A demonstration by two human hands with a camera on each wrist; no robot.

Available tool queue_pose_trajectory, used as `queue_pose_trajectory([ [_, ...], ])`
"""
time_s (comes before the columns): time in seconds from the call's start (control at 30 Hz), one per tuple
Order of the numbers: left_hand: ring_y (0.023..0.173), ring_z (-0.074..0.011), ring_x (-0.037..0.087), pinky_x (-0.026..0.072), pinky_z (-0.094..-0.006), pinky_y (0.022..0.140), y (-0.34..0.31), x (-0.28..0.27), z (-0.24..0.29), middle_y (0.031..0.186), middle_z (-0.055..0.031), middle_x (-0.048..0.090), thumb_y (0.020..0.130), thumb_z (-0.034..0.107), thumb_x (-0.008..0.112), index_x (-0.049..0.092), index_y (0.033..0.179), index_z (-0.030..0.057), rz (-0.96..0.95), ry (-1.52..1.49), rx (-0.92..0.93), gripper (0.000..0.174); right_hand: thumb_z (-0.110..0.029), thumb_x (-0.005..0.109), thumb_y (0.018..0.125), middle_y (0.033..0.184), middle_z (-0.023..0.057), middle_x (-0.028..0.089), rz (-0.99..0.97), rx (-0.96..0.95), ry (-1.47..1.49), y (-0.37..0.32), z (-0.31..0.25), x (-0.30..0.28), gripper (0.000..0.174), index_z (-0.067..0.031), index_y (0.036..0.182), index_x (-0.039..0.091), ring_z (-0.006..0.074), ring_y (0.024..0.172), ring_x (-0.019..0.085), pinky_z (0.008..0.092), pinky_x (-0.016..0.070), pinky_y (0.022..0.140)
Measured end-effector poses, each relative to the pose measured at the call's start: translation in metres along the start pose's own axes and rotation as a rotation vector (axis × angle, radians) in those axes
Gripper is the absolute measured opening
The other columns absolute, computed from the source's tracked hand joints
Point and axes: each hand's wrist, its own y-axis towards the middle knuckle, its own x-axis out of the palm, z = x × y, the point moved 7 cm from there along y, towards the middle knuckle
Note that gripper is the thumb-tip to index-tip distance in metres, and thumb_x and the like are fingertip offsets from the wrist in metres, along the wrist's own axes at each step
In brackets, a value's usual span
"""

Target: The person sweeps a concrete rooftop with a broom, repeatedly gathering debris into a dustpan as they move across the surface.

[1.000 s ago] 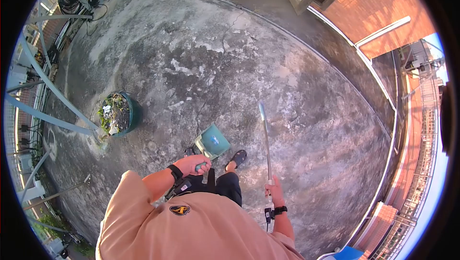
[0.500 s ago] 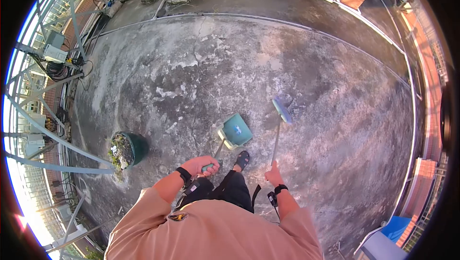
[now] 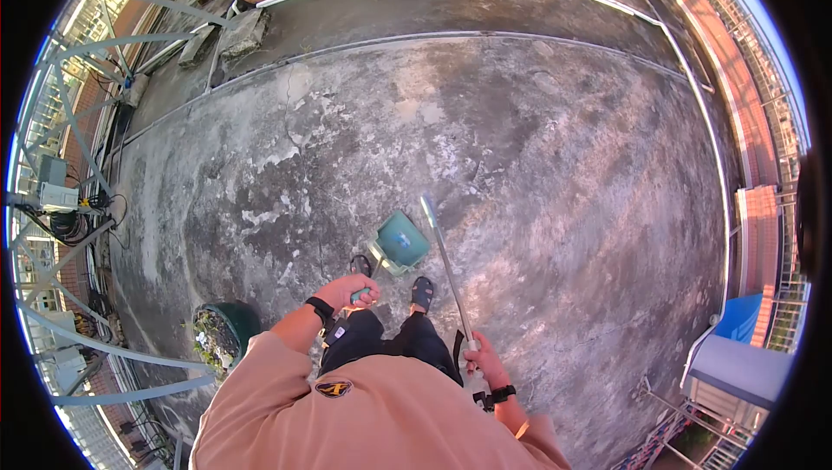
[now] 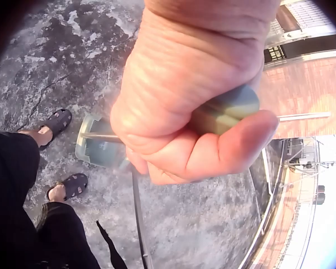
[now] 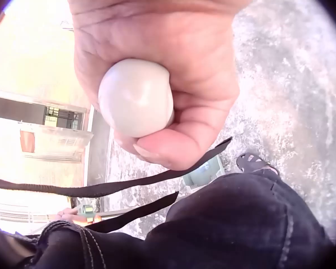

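My left hand [image 3: 349,291] grips the green handle end [image 4: 232,109] of a long-handled dustpan [image 3: 402,240], fingers curled round it. The green pan rests just in front of my feet, with a small pale patch on its inside. In my right hand [image 3: 487,361] is the long pole of a broom [image 3: 449,266], held near its top. The right wrist view shows the pole's rounded white end cap [image 5: 135,98] poking out of the fist. The narrow broom head [image 3: 428,209] is beyond the pan's right side, seen edge-on.
A dark green tub [image 3: 240,324] of soil and plants stands to the left, beside grey metal poles [image 3: 121,351]. Stained concrete [image 3: 555,210] spreads around my dark clogs [image 3: 422,294]. Concrete slabs [image 3: 244,34] lie at the far left, and a blue panel [image 3: 739,318] is at the right.
The broom head swung out to the right, turning broadside, then came back left near the dustpan. The dustpan shifted forward and right, then back towards my feet. Both hands kept their grips.
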Motion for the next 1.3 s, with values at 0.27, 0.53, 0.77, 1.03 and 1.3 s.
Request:
queue_pose_trajectory([
  [0.27,0.037,-0.0056,0.035,0.0263,-0.0186,0.029,-0.014,-0.007,0.013,0.054,-0.0007,0.041,0.077,0.005,0.048,0.04,0.062,0.0059,0.002,0.267,-0.224,0.017,0.003,0.052,0.071,0.057,0.005,0.048,0.457,-0.125,0.08,0.018,-0.018,-0.036,0.064,-0.0037,0.128,0.025,0.0145,0.042,0.049,0.0302,0.0402,0.034],
  [0.53,0.038,-0.0053,0.038,0.0278,-0.0178,0.029,0.0,-0.003,0.045,0.052,0.0003,0.041,0.078,0.005,0.046,0.042,0.062,0.0061,-0.021,0.553,-0.305,0.017,-0.001,0.057,0.068,0.06,0.0081,0.05,0.5,0.051,-0.097,0.091,0.015,0.063,0.052,0.0005,0.113,0.032,0.0151,0.045,0.05,0.0299,0.0404,0.038],
  [0.77,0.038,-0.004,0.038,0.0283,-0.0172,0.03,0.01,0.033,0.059,0.054,0.0009,0.043,0.078,0.007,0.047,0.041,0.062,0.0076,-0.035,0.55,-0.373,0.018,0.0,0.057,0.07,0.067,0.0072,0.051,0.08,0.083,0.068,0.038,0.063,0.165,0.061,0.0002,0.123,0.028,0.0123,0.047,0.051,0.0265,0.0413,0.042],
  [1.03,0.038,-0.005,0.038,0.0276,-0.017,0.028,0.006,0.031,0.059,0.057,-0.0003,0.041,0.081,0.006,0.047,0.041,0.067,0.0045,-0.019,0.515,-0.379,0.015,-0.001,0.057,0.072,0.061,0.0052,0.048,0.246,-0.084,0.757,-0.027,0.067,0.119,0.059,-0.0037,0.125,0.03,0.0123,0.043,0.048,0.0284,0.0414,0.037],
  [1.3,0.039,-0.0023,0.034,0.0249,-0.0156,0.031,-0.009,0.024,0.059,0.057,0.003,0.04,0.081,0.009,0.05,0.045,0.069,0.005,0.076,0.522,-0.371,0.013,0.001,0.051,0.072,0.056,0.005,0.048,0.616,-0.246,0.548,-0.046,0.083,-0.019,0.056,-0.0038,0.123,0.029,0.0145,0.041,0.05,0.0295,0.0434,0.036],
])
